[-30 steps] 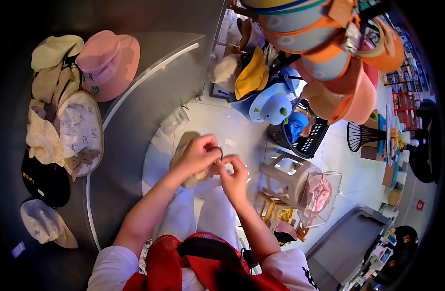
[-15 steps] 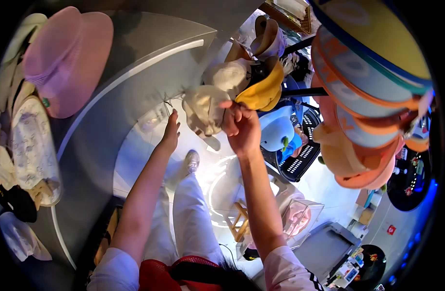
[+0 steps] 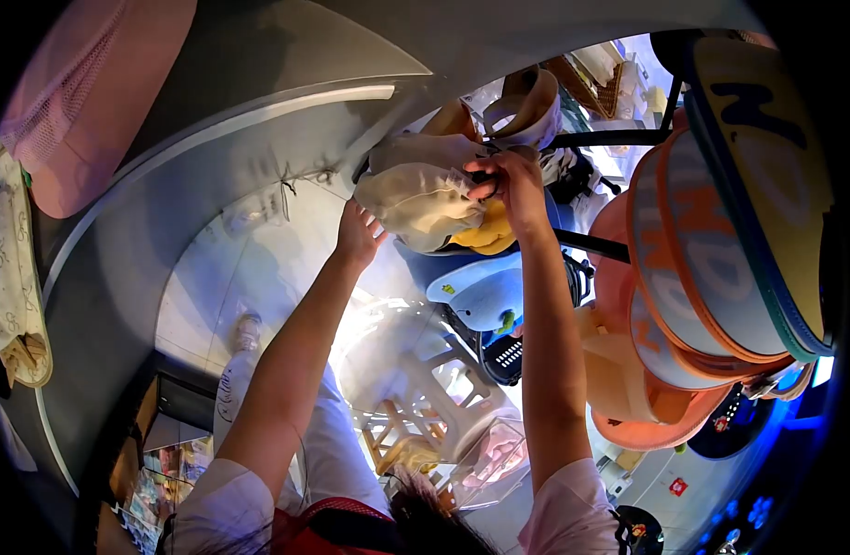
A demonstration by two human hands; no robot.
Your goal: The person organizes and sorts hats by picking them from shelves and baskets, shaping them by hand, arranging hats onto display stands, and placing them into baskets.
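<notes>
A cream-beige cloth hat [image 3: 415,199] is up at the rack in front of me. My right hand [image 3: 515,190] is closed at its right edge, fingers curled around the cloth near a small dark part that I cannot make out. My left hand [image 3: 358,236] is at the hat's lower left edge, fingers apart, seemingly touching the brim from below. Just beneath the hat, a yellow hat [image 3: 491,231] is partly covered. Lower still hangs a light blue cap [image 3: 488,294] with a green detail. Behind the right hand is a pale visor [image 3: 533,116].
Black rack rods [image 3: 591,245] extend to the right, carrying stacked orange and blue visors [image 3: 693,268]. A pink hat [image 3: 101,92] hangs at upper left beside a curved grey wall [image 3: 147,268]. Below are a black basket [image 3: 503,356] and a pale stool [image 3: 452,388].
Both hands have moved up to the rack. The right hand has closed on the beige hat, which now sits higher and covers more of the yellow hat. My view has shifted.
</notes>
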